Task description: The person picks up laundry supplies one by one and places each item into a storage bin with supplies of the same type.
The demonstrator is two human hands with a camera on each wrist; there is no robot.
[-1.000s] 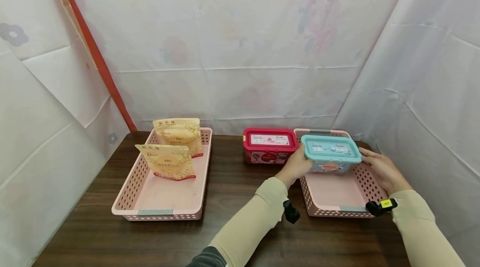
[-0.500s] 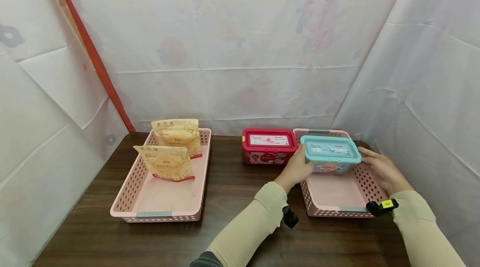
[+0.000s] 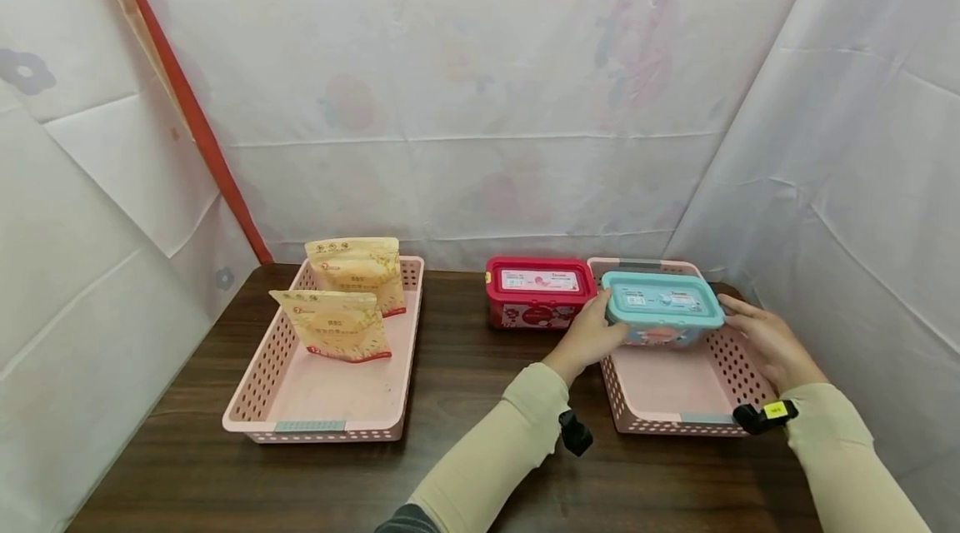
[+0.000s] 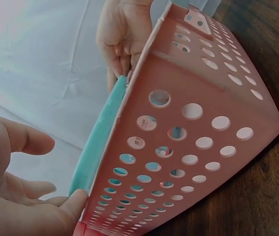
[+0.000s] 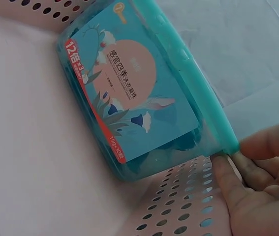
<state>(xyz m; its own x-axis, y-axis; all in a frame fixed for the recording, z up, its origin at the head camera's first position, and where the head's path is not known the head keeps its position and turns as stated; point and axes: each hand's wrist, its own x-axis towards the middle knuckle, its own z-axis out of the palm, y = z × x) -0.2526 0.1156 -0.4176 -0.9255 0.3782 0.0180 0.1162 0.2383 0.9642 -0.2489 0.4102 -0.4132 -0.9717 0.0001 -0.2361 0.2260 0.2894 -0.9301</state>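
Observation:
A blue box of laundry pods [image 3: 663, 304] with a turquoise lid is inside the far part of the right pink basket [image 3: 678, 418]. My left hand [image 3: 594, 337] holds the box's left end, with the thumb on its near side. In the left wrist view, a fingertip of that hand [image 4: 11, 191] touches the end of the lid [image 4: 102, 132] beside the basket's perforated wall. At the opposite end my right hand [image 5: 257, 182] pinches the lid's rim, some fingers beneath it. The box's printed front [image 5: 129, 88] faces the right wrist camera. Whether its base touches the basket floor, I cannot tell.
Just left of the right basket stands a red box [image 3: 540, 291] with a similar lid. Farther left, another pink basket [image 3: 322, 425] holds two upright yellow pouches [image 3: 341, 329]. White patterned sheets [image 3: 480, 100] enclose the dark wooden table [image 3: 465, 400] at the back and sides.

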